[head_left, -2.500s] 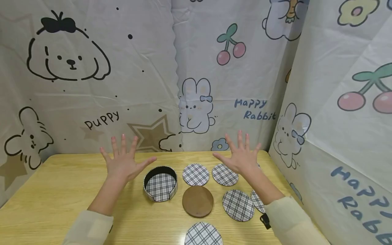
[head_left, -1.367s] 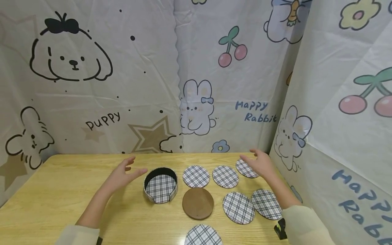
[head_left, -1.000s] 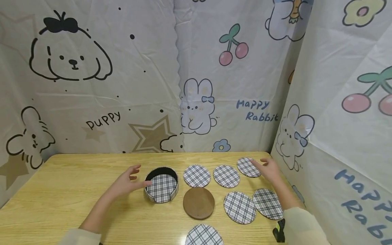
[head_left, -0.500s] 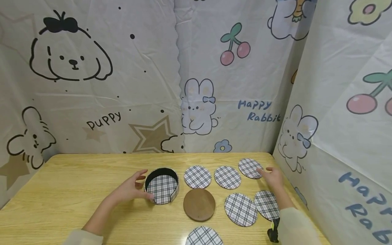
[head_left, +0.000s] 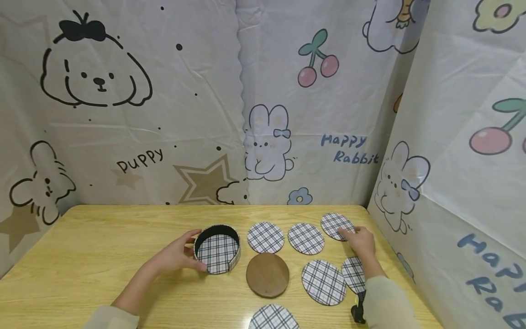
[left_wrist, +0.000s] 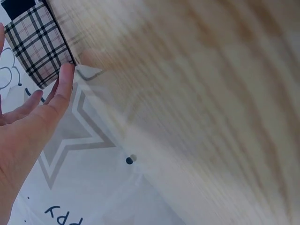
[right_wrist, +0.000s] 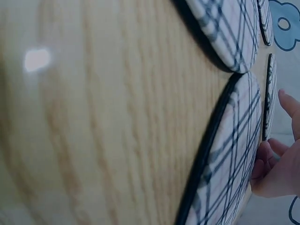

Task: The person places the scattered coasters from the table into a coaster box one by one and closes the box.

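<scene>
My left hand (head_left: 177, 256) holds the left side of a round plaid coaster holder (head_left: 233, 261) with a black inner wall, thumb at its front and fingers towards the back. In the left wrist view a fingertip is right at the lower edge of the plaid wall. A plaid coaster lies inside the holder. At the back right, my right hand (head_left: 363, 243) is at the near right edge of a plaid coaster (head_left: 334, 224). The thumb overlaps its top, while in the right wrist view a gap shows between thumb and coaster, with the other fingers bent low beside the edge.
A brown disc (head_left: 267, 275) lies mid-table among several plaid coasters, including a back one (head_left: 265, 237) and a front one (head_left: 274, 318). A small black object (head_left: 358, 313) is by the right sleeve. Printed cloth (head_left: 197, 91) hangs behind the wooden table (head_left: 107, 256).
From raised and spread, both hands have come down to the table. The left has reached the coaster holder's side; the right has reached the back right coaster's edge.
</scene>
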Demonstrator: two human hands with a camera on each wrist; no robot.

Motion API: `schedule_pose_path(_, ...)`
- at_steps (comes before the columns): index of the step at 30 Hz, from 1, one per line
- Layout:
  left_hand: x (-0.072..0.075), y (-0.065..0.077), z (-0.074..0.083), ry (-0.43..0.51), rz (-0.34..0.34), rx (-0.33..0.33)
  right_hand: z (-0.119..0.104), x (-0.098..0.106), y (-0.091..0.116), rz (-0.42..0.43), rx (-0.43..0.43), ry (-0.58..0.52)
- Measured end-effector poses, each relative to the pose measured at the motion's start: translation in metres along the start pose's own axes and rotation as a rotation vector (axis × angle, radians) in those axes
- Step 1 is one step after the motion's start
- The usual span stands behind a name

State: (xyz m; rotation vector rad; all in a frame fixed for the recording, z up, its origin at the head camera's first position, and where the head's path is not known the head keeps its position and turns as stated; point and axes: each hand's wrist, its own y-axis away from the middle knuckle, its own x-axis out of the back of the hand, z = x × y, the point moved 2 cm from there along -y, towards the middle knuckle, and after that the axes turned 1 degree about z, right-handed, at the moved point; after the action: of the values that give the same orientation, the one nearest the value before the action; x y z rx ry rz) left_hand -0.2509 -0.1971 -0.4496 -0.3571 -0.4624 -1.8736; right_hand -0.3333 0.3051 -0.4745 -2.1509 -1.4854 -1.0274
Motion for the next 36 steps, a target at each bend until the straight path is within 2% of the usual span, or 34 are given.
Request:
schedule_pose_path(4,0.0,0.001,0.002,0.009,-0.011,-0.001,-0.002,-0.003,0.0,0.019,0.021,0.086)
schedule_pose_path(7,-0.001,0.002,0.004,0.014,-0.015,-0.006,-0.002,-0.005,-0.001,0.028,0.01,0.111)
schedule_pose_path(10,-0.001,0.004,0.005,0.012,-0.018,-0.012,-0.001,-0.005,-0.001,0.018,-0.005,0.106)
schedule_pose_path(14,-0.001,0.005,0.006,0.019,-0.02,-0.006,-0.003,-0.003,0.002,-0.006,-0.045,0.043)
schedule_pose_path(17,-0.001,0.005,0.006,0.02,-0.02,-0.003,-0.004,-0.002,0.002,-0.01,-0.089,-0.033)
schedule_pose_path(22,-0.001,0.004,0.005,0.024,-0.018,-0.007,-0.006,-0.001,0.0,0.036,-0.142,-0.154)
schedule_pose_path(30,-0.001,0.005,0.004,0.009,-0.011,0.001,-0.004,0.004,-0.006,0.082,-0.169,-0.391)
schedule_pose_path(36,-0.002,0.003,0.002,0.0,-0.005,-0.005,-0.001,0.008,-0.007,0.038,-0.2,-0.697)
